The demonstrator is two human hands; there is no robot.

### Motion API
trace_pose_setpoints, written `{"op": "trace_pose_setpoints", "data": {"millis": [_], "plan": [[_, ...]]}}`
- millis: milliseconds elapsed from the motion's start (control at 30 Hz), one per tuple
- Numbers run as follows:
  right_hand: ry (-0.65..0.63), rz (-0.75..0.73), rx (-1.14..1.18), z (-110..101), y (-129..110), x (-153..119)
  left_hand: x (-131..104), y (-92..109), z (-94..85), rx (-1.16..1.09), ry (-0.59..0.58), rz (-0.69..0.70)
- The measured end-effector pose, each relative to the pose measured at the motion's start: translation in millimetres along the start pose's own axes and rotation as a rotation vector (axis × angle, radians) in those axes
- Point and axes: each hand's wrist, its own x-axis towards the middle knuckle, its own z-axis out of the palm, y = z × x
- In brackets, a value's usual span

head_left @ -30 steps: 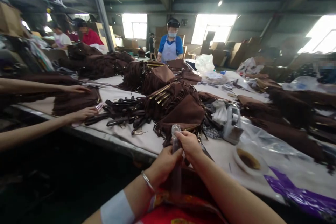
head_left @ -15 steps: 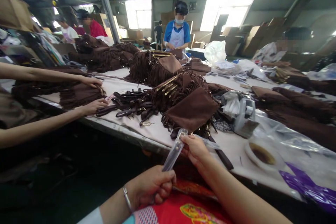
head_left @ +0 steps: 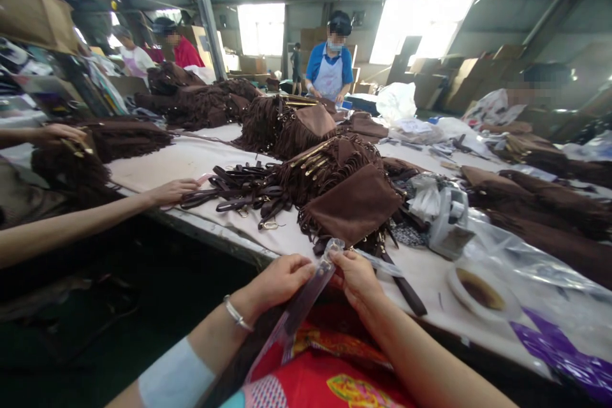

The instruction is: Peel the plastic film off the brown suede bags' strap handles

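Note:
A long clear plastic sleeve [head_left: 306, 296] hangs slantwise over my lap, a small metal piece showing near its top. My right hand [head_left: 356, 274] pinches the top end of it. Against its left edge, a little lower, my left hand [head_left: 280, 277] has its fingers closed on the plastic. Just beyond my hands lies a brown fringed bag [head_left: 354, 204] on the table [head_left: 287, 236]. Dark straps [head_left: 239, 188] with gold clasps are heaped left of it.
At the left, a co-worker's hand [head_left: 174, 191] reaches the straps, and another holds a fringed bag. A tape roll [head_left: 478, 290], a tape dispenser [head_left: 449, 223] and purple plastic [head_left: 559, 344] lie right. People work across the table.
My left hand has moved up along the plastic, and more of its length shows below. The co-worker at left has drawn a fringed bag leftward. The view has shifted slightly.

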Motion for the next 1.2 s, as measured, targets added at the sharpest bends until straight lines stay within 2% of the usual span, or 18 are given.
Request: {"op": "trace_pose_setpoints", "data": {"millis": [133,233,300,367,433,467,533,633,767,833,967,1033,1100,1200], "plan": [[-0.002,-0.018,-0.019,-3.4,-2.0,-1.7,35.5,-13.3,44.5,-0.243,-0.02,-0.139],[-0.044,-0.045,-0.29,-16.2,-8.6,-7.1,38.2,-24.5,49.0,-0.301,-0.029,-0.249],[-0.039,-0.248,-0.645,-27.4,-15.8,-13.3,33.3,-26.7,41.5,-0.332,-0.044,-0.296],[-0.077,-0.614,-0.993,-36.1,-23.5,-19.6,27.6,-25.3,34.3,-0.375,-0.06,-0.344],[-0.23,-0.958,-1.248,-39.0,-29.7,-23.2,23.5,-23.0,31.8,-0.395,-0.054,-0.39],[-0.329,-1.07,-1.346,-38.2,-31.7,-23.2,22.2,-22.3,32.5,-0.396,-0.047,-0.399],[-0.486,-1.179,-1.503,-34.0,-33.4,-19.5,20.0,-22.5,35.8,-0.381,-0.036,-0.38],[-0.561,-1.165,-1.616,-27.2,-32.7,-8.3,16.3,-26.9,41.5,-0.28,-0.023,-0.275],[-0.669,-1.047,-1.703,-21.3,-33.6,4.2,10.6,-35.7,48.3,0.105,0.106,0.022],[-0.733,-1.011,-1.721,-17.7,-35.7,8.2,8.9,-39.8,51.6,0.238,0.154,0.095],[-0.918,-1.008,-1.73,-11.2,-38.9,16.5,7.3,-43.1,55.3,0.272,0.174,0.075],[-0.955,-1.038,-1.723,-10.7,-38.4,19.4,5.9,-41.4,55.5,0.226,0.166,0.059],[-0.957,-1.094,-1.699,-12.7,-36.0,19.7,4.0,-38.7,54.9,0.083,0.106,-0.053],[-0.909,-1.189,-1.663,-19.0,-29.8,15.0,2.2,-36.7,51.8,-0.292,-0.023,-0.312]]}}
